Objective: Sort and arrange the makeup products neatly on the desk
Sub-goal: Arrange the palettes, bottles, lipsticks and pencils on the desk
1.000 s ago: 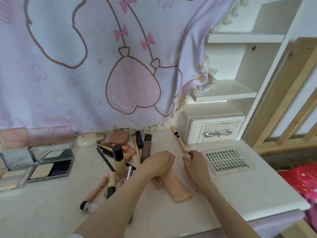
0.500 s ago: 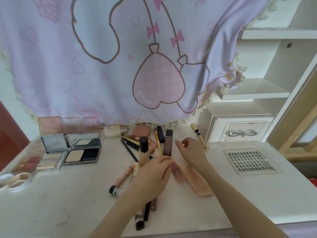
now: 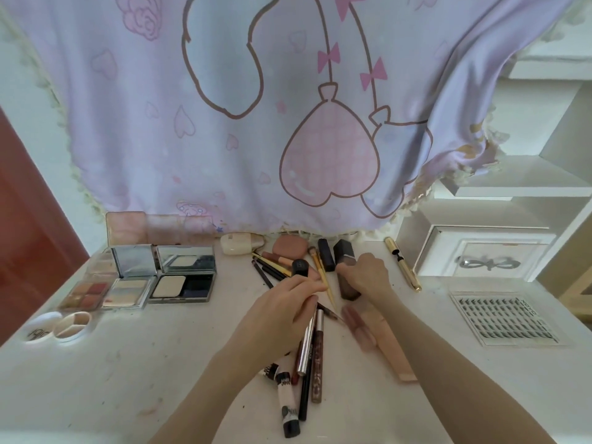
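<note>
Left hand (image 3: 282,310) — closed round a bundle of slim pens and tubes (image 3: 309,344), long axes trailing from the grip toward the desk's (image 3: 96,379) near edge. Right hand (image 3: 365,275) — fingers wrapped on a dark brown tube (image 3: 346,270) lying front-to-back; it is the nearer hand. Loose pencils (image 3: 269,267) lie just beyond the left grip, the gold tube (image 3: 402,267) outboard of the right.

Pale lilac cartoon-print cloth with cream fringe (image 3: 288,123) hung behind white desk (image 3: 96,363); white shelf unit with small bow-handled drawer (image 3: 487,254) stood right.
</note>
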### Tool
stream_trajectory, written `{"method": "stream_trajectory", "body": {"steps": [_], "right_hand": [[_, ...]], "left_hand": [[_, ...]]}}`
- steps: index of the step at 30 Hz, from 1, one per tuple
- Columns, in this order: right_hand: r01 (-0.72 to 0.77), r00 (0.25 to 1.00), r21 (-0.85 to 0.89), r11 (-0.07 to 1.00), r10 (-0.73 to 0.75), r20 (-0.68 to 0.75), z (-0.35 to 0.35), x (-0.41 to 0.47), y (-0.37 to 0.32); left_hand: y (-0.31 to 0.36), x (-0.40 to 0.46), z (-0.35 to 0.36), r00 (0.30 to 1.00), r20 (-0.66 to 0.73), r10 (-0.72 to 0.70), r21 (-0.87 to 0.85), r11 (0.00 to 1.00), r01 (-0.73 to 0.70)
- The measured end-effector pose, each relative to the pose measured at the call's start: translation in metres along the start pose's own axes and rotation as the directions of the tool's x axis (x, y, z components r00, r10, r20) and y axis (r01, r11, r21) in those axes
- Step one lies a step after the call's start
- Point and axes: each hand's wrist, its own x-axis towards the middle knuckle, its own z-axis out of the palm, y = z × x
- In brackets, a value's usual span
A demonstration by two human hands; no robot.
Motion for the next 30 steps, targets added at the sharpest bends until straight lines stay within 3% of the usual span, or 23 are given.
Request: {"method": "stream_trajectory", "body": {"steps": [5, 7, 10, 14, 19, 23, 28, 30], "right_hand": [[0.103, 0.994, 0.301, 0.948, -0.084, -0.077, -0.028, -0.018, -0.002], [0.110, 0.993, 0.539, 0.835, -0.109, -0.034, -0.045, -0.035, -0.010], [-0.021, 0.944, 0.810, 0.585, -0.256, 0.209, -0.072, -0.064, -0.021], [-0.011, 0.759, 0.793, 0.610, -0.511, 0.404, -0.086, -0.090, -0.036], [0.029, 0.526, 0.754, 0.656, -0.651, 0.547, -0.062, -0.115, -0.046], [-0.068, 0.329, 0.728, 0.682, -0.674, 0.661, -0.037, -0.134, -0.050], [0.009, 0.410, 0.734, 0.679, -0.672, 0.617, -0.016, -0.153, -0.059], [0.048, 0.410, 0.742, 0.668, -0.691, 0.595, -0.013, -0.155, -0.062]], "left_hand": [[-0.001, 0.008, -0.011, 0.998, -0.030, -0.051, -0.089, 0.995, 0.048], [0.003, 0.013, -0.018, 0.993, -0.065, -0.103, -0.178, 0.980, 0.090], [0.010, 0.023, -0.031, 0.975, -0.116, -0.189, -0.323, 0.936, 0.143], [0.020, 0.031, -0.052, 0.968, -0.204, -0.146, -0.462, 0.886, 0.036], [0.026, 0.021, -0.070, 0.958, -0.285, 0.019, -0.194, 0.978, -0.077], [0.014, -0.002, -0.071, 0.958, -0.280, 0.063, -0.145, 0.984, -0.107], [0.000, -0.019, -0.074, 0.948, -0.318, 0.001, -0.184, 0.981, -0.062], [-0.003, -0.022, -0.077, 0.946, -0.323, -0.002, -0.175, 0.983, -0.058]]}}
